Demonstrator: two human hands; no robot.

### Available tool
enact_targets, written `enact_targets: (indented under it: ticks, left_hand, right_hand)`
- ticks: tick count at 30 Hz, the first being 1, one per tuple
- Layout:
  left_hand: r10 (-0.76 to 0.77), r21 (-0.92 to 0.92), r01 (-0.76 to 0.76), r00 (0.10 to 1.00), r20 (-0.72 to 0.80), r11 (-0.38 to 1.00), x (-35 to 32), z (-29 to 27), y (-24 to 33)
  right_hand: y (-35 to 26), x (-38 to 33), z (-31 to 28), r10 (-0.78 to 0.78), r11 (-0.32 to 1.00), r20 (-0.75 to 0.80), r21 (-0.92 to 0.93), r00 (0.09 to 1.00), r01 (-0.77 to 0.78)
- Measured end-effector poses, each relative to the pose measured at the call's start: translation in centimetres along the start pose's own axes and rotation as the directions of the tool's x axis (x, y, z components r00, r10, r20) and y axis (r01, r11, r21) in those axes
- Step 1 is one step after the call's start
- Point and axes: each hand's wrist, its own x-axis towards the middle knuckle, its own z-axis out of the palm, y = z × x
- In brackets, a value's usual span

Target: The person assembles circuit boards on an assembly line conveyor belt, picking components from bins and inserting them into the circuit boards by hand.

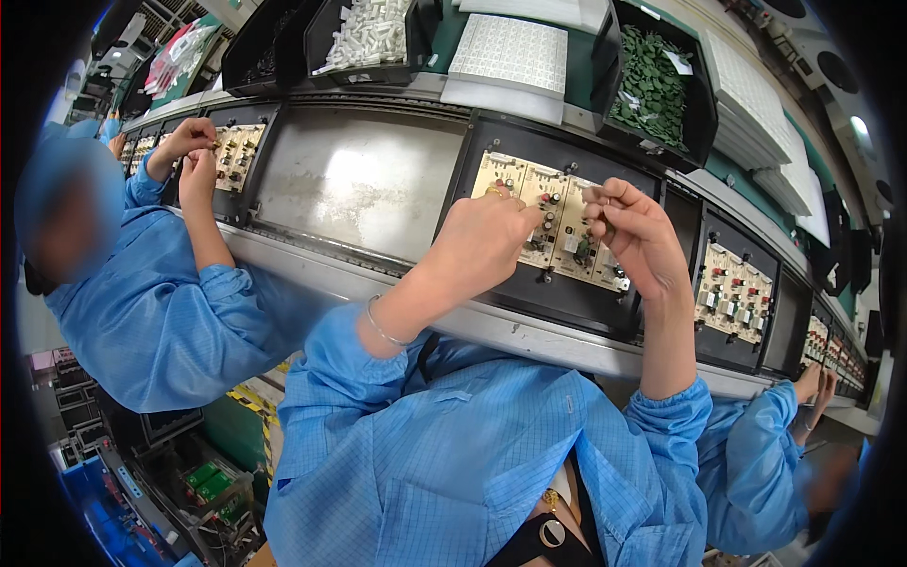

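Fingers bunched and pointing down on the left hand, right over the circuit boards; whatever they pinch, if anything, is hidden. Across to the right hand: it hangs above the boards' right part, thumb and fingertips drawn close together, a narrow grip, and I cannot tell whether a small part sits between them. Those boards lie side by side, studded with components, in a black frame on the line. Silver bangle on the left wrist! Just left, a bare metal plate; to the right, another populated panel. Far side now: a black bin of green parts, a white foam tray, then white parts at far left. Co-worker's hands work a panel well left.
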Motion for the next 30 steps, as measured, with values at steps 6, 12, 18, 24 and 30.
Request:
enact_targets:
  ticks: [6, 12, 18, 24, 30]
  left_hand:
    - [-0.007, -0.082, 0.007, 1.0, 0.01, 0.997, -0.3, -0.2, -0.7]
    - [-0.055, -0.21, 0.055, 0.998, 0.008, 0.976, -0.9, -2.7, -3.0]
    - [-0.139, -0.223, 0.142, 0.99, 0.033, 0.964, -1.7, -2.6, -3.7]
    - [-0.147, -0.205, 0.157, 0.987, 0.064, 0.966, -1.8, -1.8, -3.9]
    - [-0.099, -0.201, 0.115, 0.991, 0.09, 0.973, -1.3, -3.1, -4.2]
  right_hand:
    - [0.5, 0.3, 1.7, 0.021, 0.989, -0.043, 0.148, 0.999, -0.015]
    - [0.7, 0.3, 1.4, 0.067, 0.99, -0.085, 0.133, 0.994, -0.055]
    - [1.3, 0.9, 2.6, 0.077, 0.993, -0.057, 0.098, 0.995, -0.072]
    - [1.4, 0.9, 3.6, 0.085, 0.996, -0.105, 0.017, 0.991, -0.084]
    - [1.7, 1.1, 2.1, 0.107, 0.994, 0.059, -0.043, 0.993, -0.104]
